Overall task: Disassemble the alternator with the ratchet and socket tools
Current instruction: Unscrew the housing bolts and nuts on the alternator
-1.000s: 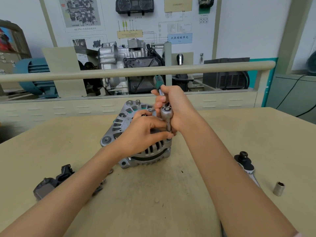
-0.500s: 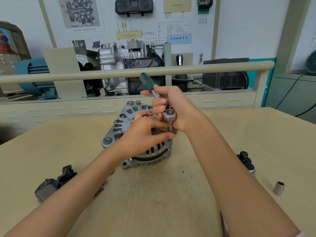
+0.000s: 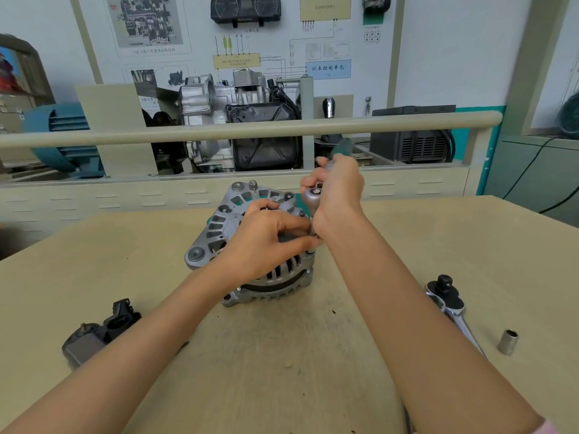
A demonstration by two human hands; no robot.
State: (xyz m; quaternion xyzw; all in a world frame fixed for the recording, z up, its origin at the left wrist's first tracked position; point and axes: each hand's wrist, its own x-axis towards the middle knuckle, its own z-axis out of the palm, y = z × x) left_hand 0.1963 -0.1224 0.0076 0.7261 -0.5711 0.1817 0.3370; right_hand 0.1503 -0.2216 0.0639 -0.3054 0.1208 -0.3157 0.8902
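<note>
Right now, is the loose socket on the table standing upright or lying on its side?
Upright: the loose socket stands on end on the table, its open mouth facing up.

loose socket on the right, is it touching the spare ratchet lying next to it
Apart. The head view shows bare table between the loose socket and the spare ratchet handle.

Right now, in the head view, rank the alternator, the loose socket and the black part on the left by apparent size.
1. alternator, clearly largest.
2. black part, nearer the camera, so its size is somewhat flattered.
3. loose socket, smallest.
</note>
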